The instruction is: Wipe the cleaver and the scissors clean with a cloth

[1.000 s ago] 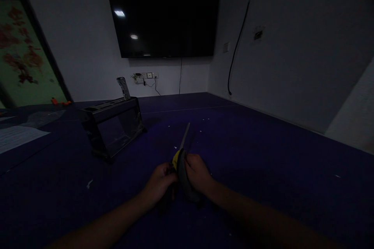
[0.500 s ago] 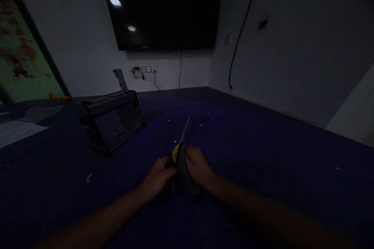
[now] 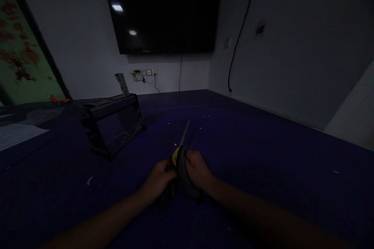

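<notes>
Both my hands meet low in the middle of a dark blue surface [image 3: 263,151]. My left hand [image 3: 159,181] is closed on the near part of a tool with a yellow and grey handle [image 3: 179,163]. My right hand [image 3: 197,171] is closed round the grey handle from the right. A thin pale blade [image 3: 185,134] points away from me, toward the wall. The scene is very dark, so I cannot make out what kind of tool it is.
A black slotted block [image 3: 112,122] with one handle [image 3: 122,84] sticking up stands to the left, beyond my hands. A dark screen [image 3: 163,11] hangs on the far wall above sockets [image 3: 144,74]. Papers [image 3: 17,132] lie far left. White specks dot the surface.
My hands and the tool stay together in the same grip. Only the camera has shifted slightly up and down.
</notes>
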Demonstrator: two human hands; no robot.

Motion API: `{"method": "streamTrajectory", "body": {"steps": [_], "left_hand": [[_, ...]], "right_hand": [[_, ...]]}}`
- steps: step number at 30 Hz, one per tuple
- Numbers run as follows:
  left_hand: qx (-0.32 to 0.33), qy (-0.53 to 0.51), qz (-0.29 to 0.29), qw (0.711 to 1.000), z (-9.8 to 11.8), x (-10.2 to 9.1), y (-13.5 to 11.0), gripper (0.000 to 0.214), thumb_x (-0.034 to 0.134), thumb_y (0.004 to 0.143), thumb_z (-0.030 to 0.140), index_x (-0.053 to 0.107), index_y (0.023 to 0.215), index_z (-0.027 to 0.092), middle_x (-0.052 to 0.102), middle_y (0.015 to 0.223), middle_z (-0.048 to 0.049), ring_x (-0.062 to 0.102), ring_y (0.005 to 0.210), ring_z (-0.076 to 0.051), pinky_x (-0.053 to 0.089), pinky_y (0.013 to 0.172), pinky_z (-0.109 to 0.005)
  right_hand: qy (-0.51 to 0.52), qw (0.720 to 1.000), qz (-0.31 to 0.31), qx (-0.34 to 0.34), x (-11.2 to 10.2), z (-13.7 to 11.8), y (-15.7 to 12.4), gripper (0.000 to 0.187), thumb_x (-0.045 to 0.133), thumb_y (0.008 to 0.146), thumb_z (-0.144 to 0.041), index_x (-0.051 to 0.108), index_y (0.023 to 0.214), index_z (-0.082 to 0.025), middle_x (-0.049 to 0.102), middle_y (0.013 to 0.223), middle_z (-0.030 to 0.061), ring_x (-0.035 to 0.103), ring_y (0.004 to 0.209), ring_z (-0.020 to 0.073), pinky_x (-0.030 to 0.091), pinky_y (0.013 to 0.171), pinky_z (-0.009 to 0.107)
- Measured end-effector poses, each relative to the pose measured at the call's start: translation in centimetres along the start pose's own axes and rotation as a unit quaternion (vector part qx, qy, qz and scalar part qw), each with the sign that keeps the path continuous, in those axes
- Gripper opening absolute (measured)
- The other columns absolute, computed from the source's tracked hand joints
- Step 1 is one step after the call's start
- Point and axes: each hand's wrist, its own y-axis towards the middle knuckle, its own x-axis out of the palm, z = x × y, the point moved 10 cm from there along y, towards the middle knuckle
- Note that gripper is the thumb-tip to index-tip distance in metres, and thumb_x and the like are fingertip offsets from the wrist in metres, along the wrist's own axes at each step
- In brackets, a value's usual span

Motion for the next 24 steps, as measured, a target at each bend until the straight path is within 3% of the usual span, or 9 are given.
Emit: {"method": "streamTrajectory", "body": {"steps": [24], "left_hand": [[-0.003, -0.007, 0.018, 1.0, -0.3, -0.25, 0.03, 0.015, 0.056, 0.061, 0.026, 0.053, 0.07, 0.014, 0.05, 0.044, 0.005, 0.043, 0.032, -0.008, 0.032, 0.033, -0.018]], "right_hand": [[-0.01, 1.0, 0.003, 0.006, 0.25, 0.54, 0.05, 0.035, 0.035, 0.083, -0.025, 0.056, 0.057, -0.015, 0.06, 0.057, 0.0049, 0.053, 0.052, 0.0132, 0.035, 0.047, 0.022]]}}
